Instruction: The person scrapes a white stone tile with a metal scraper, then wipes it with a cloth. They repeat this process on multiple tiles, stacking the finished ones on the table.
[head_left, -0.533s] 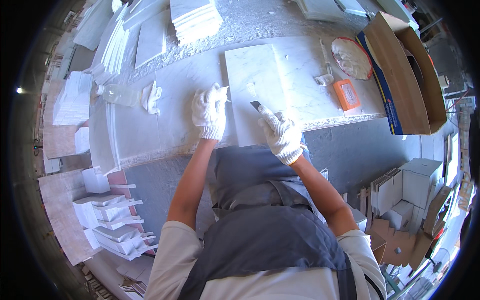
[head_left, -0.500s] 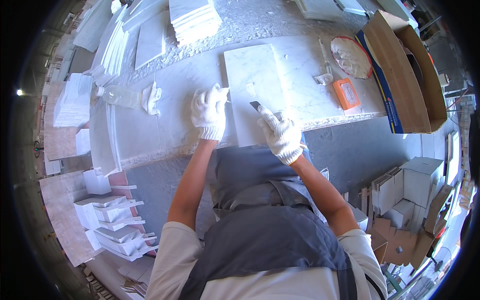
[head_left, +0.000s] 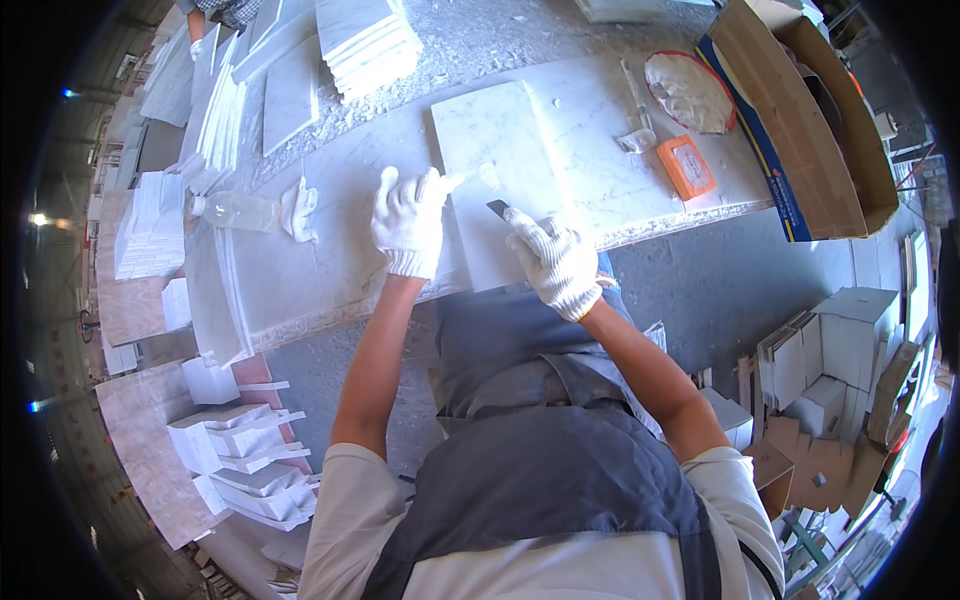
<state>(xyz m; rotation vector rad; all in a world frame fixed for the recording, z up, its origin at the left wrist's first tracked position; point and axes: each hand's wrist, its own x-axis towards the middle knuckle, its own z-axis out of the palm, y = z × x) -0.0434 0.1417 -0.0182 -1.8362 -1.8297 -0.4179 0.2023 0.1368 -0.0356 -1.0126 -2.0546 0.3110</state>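
Note:
A pale, rectangular marble tile [head_left: 490, 125] lies on the stone-topped bench in front of me, with a small whitish patch [head_left: 489, 176] near its middle. My right hand [head_left: 553, 262], in a white knitted glove, is closed around a small scraper with a dark flat blade [head_left: 497, 208]; its handle is hidden in the fingers. The blade is over the tile, just below the patch; contact cannot be judged. My left hand [head_left: 408, 222], also gloved, is at the tile's left edge with its fingers apart. One fingertip reaches to the tile's edge, and no held thing shows.
Left on the bench are a clear plastic bottle [head_left: 240, 212] and a crumpled white glove [head_left: 299, 210]. On the right are an orange box [head_left: 687, 167], a round red-rimmed pad [head_left: 690, 92] and a cardboard carton [head_left: 800, 130]. Stacked tiles [head_left: 370, 50] stand behind; a co-worker's hand [head_left: 196, 48] shows far left.
The whole view has shifted slightly. A co-worker's arm has come into sight at the upper left. Both my hands keep nearly the same places by the tile, the scraper still in my right.

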